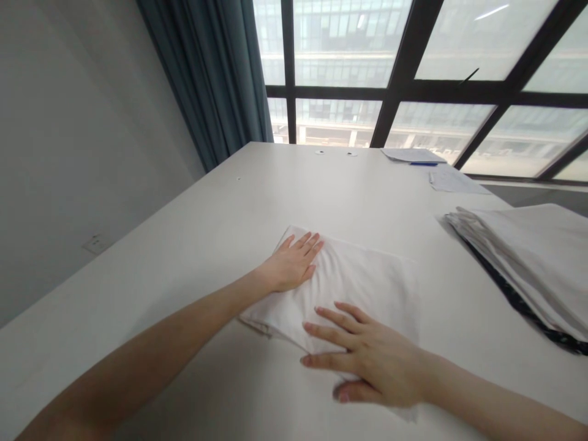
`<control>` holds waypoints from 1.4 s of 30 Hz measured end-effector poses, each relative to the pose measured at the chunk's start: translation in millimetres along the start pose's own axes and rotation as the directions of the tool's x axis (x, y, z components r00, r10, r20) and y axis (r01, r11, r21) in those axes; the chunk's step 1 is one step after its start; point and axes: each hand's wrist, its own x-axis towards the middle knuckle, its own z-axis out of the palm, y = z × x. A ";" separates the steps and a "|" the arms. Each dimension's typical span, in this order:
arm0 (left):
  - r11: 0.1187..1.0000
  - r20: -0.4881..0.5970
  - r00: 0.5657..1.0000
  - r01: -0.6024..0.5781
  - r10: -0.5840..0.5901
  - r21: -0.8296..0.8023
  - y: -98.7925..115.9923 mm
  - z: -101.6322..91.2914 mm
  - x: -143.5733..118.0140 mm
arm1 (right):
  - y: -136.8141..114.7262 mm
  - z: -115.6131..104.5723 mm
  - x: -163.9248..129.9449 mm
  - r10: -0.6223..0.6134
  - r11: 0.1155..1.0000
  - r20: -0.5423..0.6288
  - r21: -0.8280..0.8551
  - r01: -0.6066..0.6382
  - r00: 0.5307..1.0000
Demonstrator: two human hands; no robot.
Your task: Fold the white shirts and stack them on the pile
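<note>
A folded white cloth (pixel 367 275) lies flat on the white table in front of me, with small wrinkles near its middle. My left hand (pixel 291 264) rests palm down on its left part, fingers stretched out. Over the near right part of the cloth is my right hand (pixel 367 352), its fingers spread and its thumb over the table by the near edge. Neither hand grips anything. At the cloth's near left corner, several folded layers show. Part of the near right side is hidden under my right hand and forearm.
To the right a stack of folded cloths (pixel 537 257) lies on the table (pixel 312 190), white on top with a dark patterned one beneath. Papers (pixel 408 155) and a blue pen (pixel 423 163) sit at the far right. A blue curtain (pixel 215 79) and windows stand behind.
</note>
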 end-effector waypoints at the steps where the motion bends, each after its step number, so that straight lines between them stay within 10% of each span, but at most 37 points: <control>1: 0.999 -0.014 0.999 0.033 -0.033 -0.006 6.8 0.0 -3.4 | 0.8 -1.6 -0.3 0.006 0.999 -0.002 0.043 -0.006 1.000; 13: 0.989 0.007 1.000 -0.009 0.010 -0.149 26.3 0.7 -90.6 | 18.8 2.7 -3.3 0.264 0.735 -0.322 0.678 0.027 0.909; 21: 0.966 0.040 0.992 -0.105 0.117 -0.236 23.1 -2.9 -79.3 | 57.3 -42.8 16.5 0.531 0.829 -0.535 0.487 -0.274 0.657; 30: 0.836 -0.036 0.895 -0.429 0.444 -0.342 25.8 -9.4 -32.9 | 139.7 -74.0 68.5 0.720 0.687 -0.357 0.494 -0.533 0.596; 37: 0.958 -0.326 0.945 -0.085 -0.009 -0.273 21.3 6.7 -32.6 | 119.4 -80.1 44.2 0.624 0.693 -0.300 0.639 -0.334 0.722; 42: 0.779 -0.376 0.827 0.113 -0.418 -0.616 8.5 14.5 -28.7 | 99.5 -72.3 24.7 0.541 0.801 -0.619 0.585 -0.127 0.569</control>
